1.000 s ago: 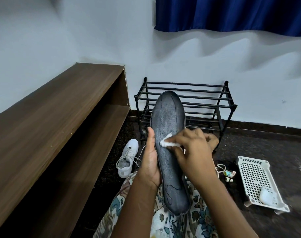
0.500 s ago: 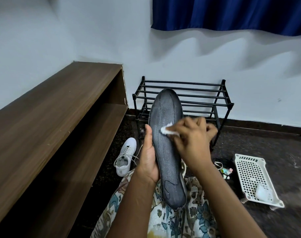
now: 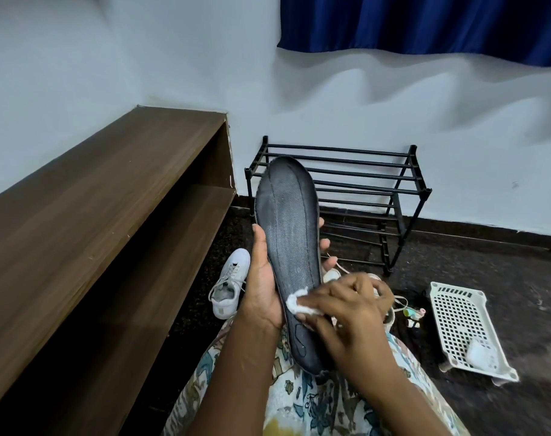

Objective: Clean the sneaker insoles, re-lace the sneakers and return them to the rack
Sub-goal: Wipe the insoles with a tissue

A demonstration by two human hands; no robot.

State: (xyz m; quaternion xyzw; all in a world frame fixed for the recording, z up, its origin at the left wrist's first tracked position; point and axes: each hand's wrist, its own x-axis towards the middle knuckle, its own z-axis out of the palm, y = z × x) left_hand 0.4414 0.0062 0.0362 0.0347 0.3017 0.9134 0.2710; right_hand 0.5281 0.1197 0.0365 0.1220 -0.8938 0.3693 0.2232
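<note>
The left grip [image 3: 263, 287] is wrapped round the insole [image 3: 288, 221]. Its thumb lies along the insole's left edge and its fingertips [image 3: 324, 243] show past the right edge. It holds the dark insole nearly upright, toe end up, heel end down against the floral cloth [image 3: 315, 401] over the lap.

The right grip [image 3: 353, 313] pinches a white wad [image 3: 296, 302] and presses it on the insole's lower half, just right of the left grip's palm. The insole's upper half shows a pale sheen.

A white sneaker [image 3: 228, 284] lies on the floor [image 3: 488, 256] just left of the left grip, toe pointing away, laces loose. Another white shoe [image 3: 332, 273] is mostly hidden behind the right grip, with a loose lace trailing from it.

The black rack [image 3: 362, 184] stands beyond both grips, against the wall. To the right of the right grip a white tray [image 3: 456, 319] sits on the floor with a rounded white thing [image 3: 483, 354] at its near end; what it is cannot be told. Small bottles [image 3: 412, 314] lie between the right grip and the tray. A wooden shelf [image 3: 95, 199] runs along the wall well left of the left grip, and a blue curtain [image 3: 425, 23] hangs high above the rack.
</note>
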